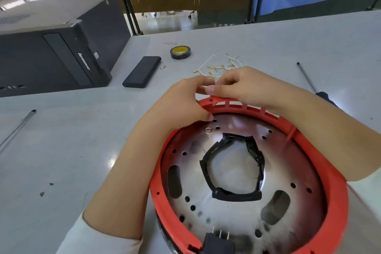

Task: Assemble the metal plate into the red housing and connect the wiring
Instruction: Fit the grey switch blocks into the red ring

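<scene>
Across the frame, from lower left to right edge, runs the grey table. At upper left sits a black computer case.

Lower right of centre holds the red housing, a ring-shaped plastic shell lying flat on the table. My judgement: it is light and stiff, but its slotted far rim looks thin and may flex or crack if squeezed, so I would take hold of it on the solid ring wall rather than on the slots.

Inside it rests the metal plate, already seated in the ring. It is a shiny perforated disc with a central opening edged in black tape. It looks rigid, slippery and possibly sharp at the cut-outs, so I would handle it by the outer edge or press on the flat face.

At the bottom centre of the frame a black plug connector sits at the near rim.

My left hand and right hand meet at the far rim of the housing, fingers curled, fingertips close together. They appear to pinch something small; I cannot tell what.

Above the hands lie loose wires with brass terminals, soft, light and easily bent. Grip these by the terminal body. A tape roll sits beyond them.
</scene>
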{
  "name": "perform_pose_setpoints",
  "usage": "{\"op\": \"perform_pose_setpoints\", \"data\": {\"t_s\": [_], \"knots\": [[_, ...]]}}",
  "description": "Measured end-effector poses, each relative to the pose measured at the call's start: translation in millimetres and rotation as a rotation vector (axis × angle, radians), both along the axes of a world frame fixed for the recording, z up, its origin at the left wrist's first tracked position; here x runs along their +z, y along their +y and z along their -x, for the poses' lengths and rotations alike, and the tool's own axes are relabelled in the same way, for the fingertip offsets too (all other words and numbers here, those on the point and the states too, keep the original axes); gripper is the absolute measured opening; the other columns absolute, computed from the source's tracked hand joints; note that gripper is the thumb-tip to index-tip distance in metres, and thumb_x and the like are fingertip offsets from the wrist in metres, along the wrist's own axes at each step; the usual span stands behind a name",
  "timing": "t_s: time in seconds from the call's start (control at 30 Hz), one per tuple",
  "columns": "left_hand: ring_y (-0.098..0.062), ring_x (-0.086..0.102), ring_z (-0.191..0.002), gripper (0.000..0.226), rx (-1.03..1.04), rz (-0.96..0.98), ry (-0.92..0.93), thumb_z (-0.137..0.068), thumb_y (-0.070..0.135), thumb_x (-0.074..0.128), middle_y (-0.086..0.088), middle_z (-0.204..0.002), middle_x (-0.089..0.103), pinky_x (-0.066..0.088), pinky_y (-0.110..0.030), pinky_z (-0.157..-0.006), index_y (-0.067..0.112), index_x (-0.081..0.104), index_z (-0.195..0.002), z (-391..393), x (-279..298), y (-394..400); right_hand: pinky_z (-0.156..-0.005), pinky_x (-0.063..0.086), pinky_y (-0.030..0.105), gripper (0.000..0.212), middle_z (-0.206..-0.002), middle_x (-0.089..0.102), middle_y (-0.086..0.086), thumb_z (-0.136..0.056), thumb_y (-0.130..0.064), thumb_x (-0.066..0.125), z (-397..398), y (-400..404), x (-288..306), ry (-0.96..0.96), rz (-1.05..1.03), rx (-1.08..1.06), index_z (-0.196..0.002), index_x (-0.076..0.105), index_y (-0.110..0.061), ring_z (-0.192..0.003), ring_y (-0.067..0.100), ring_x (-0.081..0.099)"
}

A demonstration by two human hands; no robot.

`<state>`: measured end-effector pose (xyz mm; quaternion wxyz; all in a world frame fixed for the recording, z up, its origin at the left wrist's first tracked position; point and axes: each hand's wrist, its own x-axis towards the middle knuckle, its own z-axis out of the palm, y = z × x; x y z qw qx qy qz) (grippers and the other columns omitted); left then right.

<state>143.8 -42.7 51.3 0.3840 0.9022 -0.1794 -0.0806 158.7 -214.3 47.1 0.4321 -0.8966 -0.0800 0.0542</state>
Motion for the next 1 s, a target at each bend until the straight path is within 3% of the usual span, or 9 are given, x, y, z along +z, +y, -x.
{"op": "perform_pose_setpoints", "data": {"t_s": [0.1,0.2,0.27,0.37,0.5,0.67,0.87,0.93,1.0], "knots": [[-0.005,0.066,-0.082,0.073,0.017,-0.02,0.0,-0.073,0.008,0.079,0.017,-0.114,0.063,0.05,-0.018,-0.078,0.033,0.051,-0.136,-0.1,-0.1,0.9,-0.077,0.046,0.03,0.027,-0.087,0.068,-0.006,-0.074,-0.05,0.072,-1.2,-1.1,0.1,-0.011,-0.038,-0.002,-0.089,0.061,-0.031,-0.083,0.01,0.063],[0.009,0.06,-0.075,0.049,0.024,-0.041,0.015,-0.072,0.012,0.08,0.018,-0.105,0.067,0.045,-0.013,-0.069,0.032,0.065,-0.114,-0.9,-0.5,1.3,-0.073,0.045,0.029,0.021,-0.077,0.067,-0.004,-0.075,-0.046,0.074,0.3,-0.8,0.4,-0.026,-0.061,-0.005,-0.077,0.062,-0.029,-0.072,0.011,0.06],[-0.001,0.064,-0.08,0.04,0.043,-0.043,0.036,-0.071,0.012,0.081,0.014,-0.099,0.07,0.048,-0.017,-0.073,0.029,0.069,-0.105,-1.5,-0.7,1.0,-0.066,0.04,0.027,0.023,-0.068,0.063,-0.005,-0.076,-0.046,0.072,1.8,0.2,0.2,-0.039,-0.049,-0.021,-0.069,0.063,-0.027,-0.064,0.008,0.055],[-0.015,0.069,-0.091,0.041,0.054,-0.023,0.062,-0.071,0.008,0.08,0.006,-0.1,0.074,0.052,-0.029,-0.085,0.024,0.071,-0.107,-1.4,0.2,0.0,-0.066,0.04,0.027,0.027,-0.065,0.062,-0.007,-0.078,-0.045,0.072,2.1,1.1,0.3,-0.049,-0.048,-0.045,-0.064,0.062,-0.025,-0.062,0.006,0.053],[-0.016,0.07,-0.09,0.041,0.063,-0.009,0.076,-0.071,0.008,0.081,0.005,-0.097,0.075,0.053,-0.026,-0.082,0.022,0.071,-0.109,-1.4,0.7,0.2,-0.069,0.048,0.031,0.023,-0.069,0.064,0.004,-0.08,-0.037,0.072,3.0,1.5,2.1,-0.042,-0.093,-0.023,-0.067,0.063,-0.021,-0.057,0.012,0.055],[-0.019,0.071,-0.09,0.041,0.062,0.0,0.084,-0.072,0.005,0.08,0.003,-0.095,0.076,0.054,-0.031,-0.085,0.02,0.071,-0.109,-0.2,1.0,-0.9,-0.05,0.051,0.017,0.021,-0.062,0.064,0.002,-0.083,-0.028,0.071,5.0,2.8,3.3,-0.044,-0.125,-0.005,-0.069,0.063,-0.016,-0.047,0.004,0.059],[-0.022,0.071,-0.089,0.038,0.049,-0.02,0.061,-0.072,0.006,0.079,-0.002,-0.092,0.077,0.055,-0.037,-0.088,0.019,0.073,-0.107,-0.5,1.2,-1.1,-0.057,0.057,0.024,0.025,-0.072,0.068,0.008,-0.084,-0.031,0.07,3.8,2.1,2.4,-0.038,-0.101,-0.022,-0.066,0.06,-0.017,-0.054,0.011,0.066],[-0.022,0.071,-0.088,0.037,0.047,-0.028,0.051,-0.072,0.008,0.08,-0.002,-0.093,0.076,0.055,-0.035,-0.086,0.019,0.073,-0.106,-0.4,0.8,-1.3,-0.054,0.054,0.021,0.026,-0.071,0.066,0.006,-0.085,-0.031,0.069,4.2,2.2,2.6,-0.028,-0.103,-0.02,-0.065,0.06,-0.018,-0.052,0.007,0.064],[-0.01,0.069,-0.08,0.036,0.045,-0.024,0.037,-0.072,0.01,0.081,0.003,-0.095,0.075,0.054,-0.025,-0.076,0.02,0.072,-0.105,-2.0,-0.6,-0.8,-0.053,0.052,0.019,0.026,-0.069,0.062,0.006,-0.085,-0.032,0.069,5.2,2.2,3.5,-0.022,-0.101,-0.019,-0.066,0.06,-0.017,-0.051,0.005,0.06]]}}
